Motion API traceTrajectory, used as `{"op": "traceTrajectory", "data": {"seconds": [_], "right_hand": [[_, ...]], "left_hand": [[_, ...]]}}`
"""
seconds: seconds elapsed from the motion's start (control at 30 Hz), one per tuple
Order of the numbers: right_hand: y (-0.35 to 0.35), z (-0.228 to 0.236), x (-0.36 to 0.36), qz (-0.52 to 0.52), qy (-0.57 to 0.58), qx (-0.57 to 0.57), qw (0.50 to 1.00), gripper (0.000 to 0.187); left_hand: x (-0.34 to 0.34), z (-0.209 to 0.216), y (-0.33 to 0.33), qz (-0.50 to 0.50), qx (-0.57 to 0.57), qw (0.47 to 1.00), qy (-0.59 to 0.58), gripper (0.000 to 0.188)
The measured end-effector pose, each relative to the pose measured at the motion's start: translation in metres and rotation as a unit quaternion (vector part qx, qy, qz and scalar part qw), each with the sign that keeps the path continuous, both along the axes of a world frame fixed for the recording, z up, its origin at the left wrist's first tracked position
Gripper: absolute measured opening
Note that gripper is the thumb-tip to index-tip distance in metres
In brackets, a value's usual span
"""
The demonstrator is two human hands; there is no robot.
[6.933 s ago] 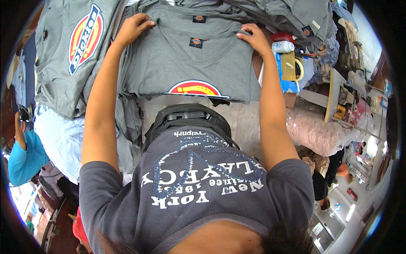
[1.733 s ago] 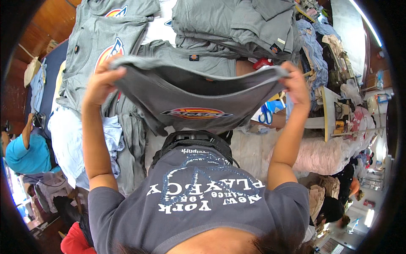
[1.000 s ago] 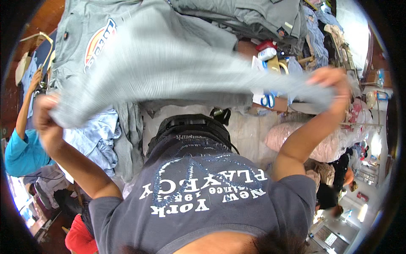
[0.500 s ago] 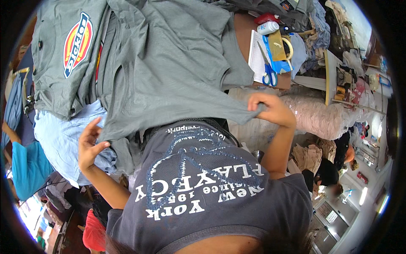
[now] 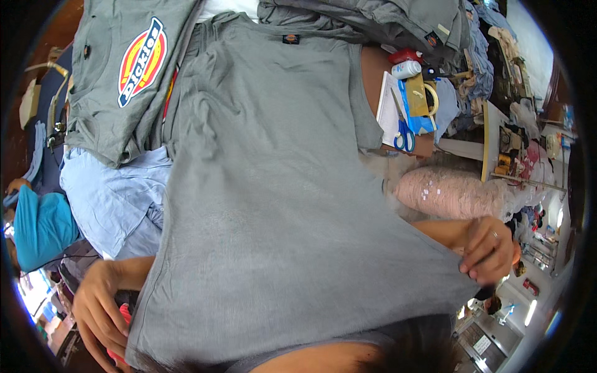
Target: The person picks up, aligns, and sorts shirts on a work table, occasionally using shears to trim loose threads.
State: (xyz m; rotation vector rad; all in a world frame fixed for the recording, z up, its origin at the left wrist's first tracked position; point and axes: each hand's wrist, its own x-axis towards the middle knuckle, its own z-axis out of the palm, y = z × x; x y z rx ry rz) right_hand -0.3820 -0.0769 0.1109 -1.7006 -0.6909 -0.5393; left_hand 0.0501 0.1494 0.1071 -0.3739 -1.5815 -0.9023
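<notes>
A plain grey T-shirt (image 5: 267, 205) is stretched from the table up toward me, its neckline with a small dark label lying farthest away. My right hand (image 5: 488, 252), with a ring on one finger, pinches the shirt's near right corner. On the other side my left hand (image 5: 102, 311) is at the near left corner, fingers pointing down along the edge; its thumb is hidden, and the taut edge suggests a grip. Beside the shirt, at the far left, lies another grey T-shirt (image 5: 118, 124) with a red, yellow and blue oval print (image 5: 143, 62).
Light blue cloth (image 5: 118, 199) is heaped at left. Blue-handled scissors (image 5: 404, 135), a notepad (image 5: 388, 112), a tape roll (image 5: 431, 99) and a white bottle (image 5: 407, 69) lie at far right. Beyond them sits a plastic-wrapped pink bundle (image 5: 451, 193). A teal-clothed person (image 5: 43, 227) is at left.
The near end of the grey shirt has been drawn toward me and spread wider, now covering my torso. Both hands moved nearer and outward, the right one farther to the right.
</notes>
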Motion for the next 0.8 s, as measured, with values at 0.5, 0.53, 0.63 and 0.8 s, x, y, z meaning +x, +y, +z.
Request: {"op": "traceTrajectory", "data": {"seconds": [0.5, 0.53, 0.63, 0.8], "right_hand": [[-0.052, -0.236, 0.082, -0.200, 0.498, 0.561, 0.630, 0.060], [-0.043, -0.234, 0.084, -0.251, 0.521, 0.489, 0.652, 0.053], [-0.058, -0.208, 0.073, -0.340, 0.590, 0.302, 0.667, 0.041], [-0.093, -0.132, 0.085, -0.357, 0.197, 0.474, 0.781, 0.023]], "left_hand": [[0.075, -0.230, -0.047, 0.158, 0.842, 0.495, -0.145, 0.065], [0.095, -0.261, -0.025, 0.236, 0.813, 0.482, -0.224, 0.043], [0.074, -0.197, -0.043, 0.340, 0.761, 0.519, -0.188, 0.021], [0.093, -0.123, -0.056, 0.521, 0.610, 0.597, -0.015, 0.016]]}}
